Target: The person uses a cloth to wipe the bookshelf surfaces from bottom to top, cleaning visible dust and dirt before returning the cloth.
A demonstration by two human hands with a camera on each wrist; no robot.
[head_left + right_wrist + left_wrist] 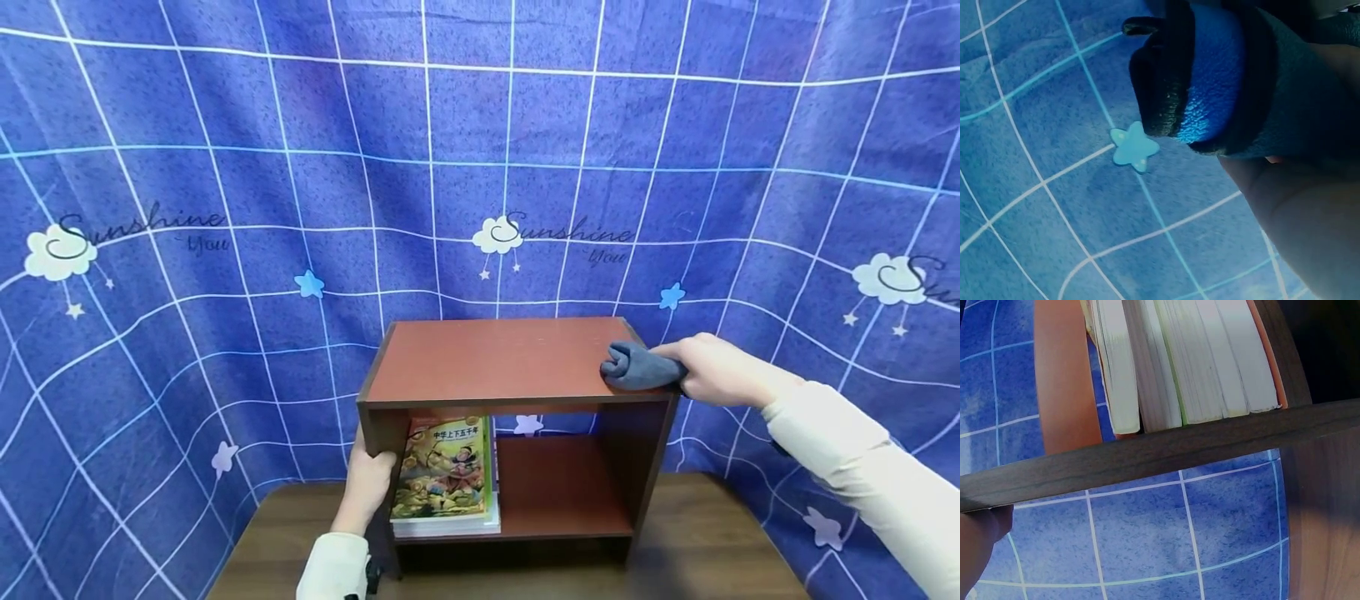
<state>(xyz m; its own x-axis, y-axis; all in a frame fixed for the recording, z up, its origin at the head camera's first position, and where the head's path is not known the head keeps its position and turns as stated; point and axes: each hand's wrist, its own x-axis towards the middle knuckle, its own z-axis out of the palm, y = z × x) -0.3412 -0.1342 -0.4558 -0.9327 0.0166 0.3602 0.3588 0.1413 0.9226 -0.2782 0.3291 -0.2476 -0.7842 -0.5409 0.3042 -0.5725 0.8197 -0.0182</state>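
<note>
A small bookshelf (495,358) with a reddish-brown top and dark side panels stands on a wooden table. My right hand (708,367) grips a rolled grey-blue cloth (636,367) at the right end of the shelf's top. Close up in the right wrist view, the cloth (1216,81) shows bunched folds, and most of the fingers are hidden. My left hand (370,479) holds the left side panel, thumb by its front edge; its fingers are mostly out of sight. The left wrist view catches only part of this hand (979,544) at the panel's edge.
Several books (442,471) are stacked in the left part of the shelf, a colourful illustrated cover uppermost; their page edges show in the left wrist view. The wooden table (697,533) extends on both sides. A blue gridded curtain (465,200) hangs behind.
</note>
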